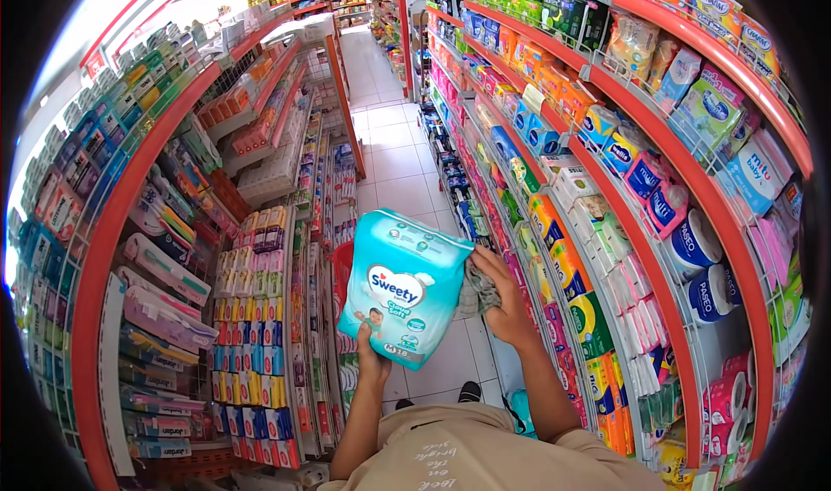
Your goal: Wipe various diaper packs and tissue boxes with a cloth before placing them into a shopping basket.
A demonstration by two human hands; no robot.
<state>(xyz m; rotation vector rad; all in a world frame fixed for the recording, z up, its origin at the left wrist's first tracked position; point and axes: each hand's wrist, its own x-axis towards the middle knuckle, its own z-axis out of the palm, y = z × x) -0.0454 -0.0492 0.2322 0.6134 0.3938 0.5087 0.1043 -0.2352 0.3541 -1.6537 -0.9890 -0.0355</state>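
A turquoise plastic pack of Sweety diapers (406, 283) is held up in front of my body, tilted, its printed front facing me. My left hand (372, 351) grips its lower edge, with the thumb over the front and the fingers hidden behind. At the pack's right side, my right hand (500, 296) holds a crumpled grey-green cloth (477, 293). Its fingers reach the pack's upper right corner. How firmly they press there is hidden by the cloth and the pack.
Shelves with red rails flank this narrow aisle. Boxed soaps (250, 354) and toothbrush packs (165, 319) fill the left; tissue packs (591, 322) and toilet rolls (694, 241) line the right. White floor tiles (396, 156) run ahead. A turquoise pack (521, 408) lies low by my right side.
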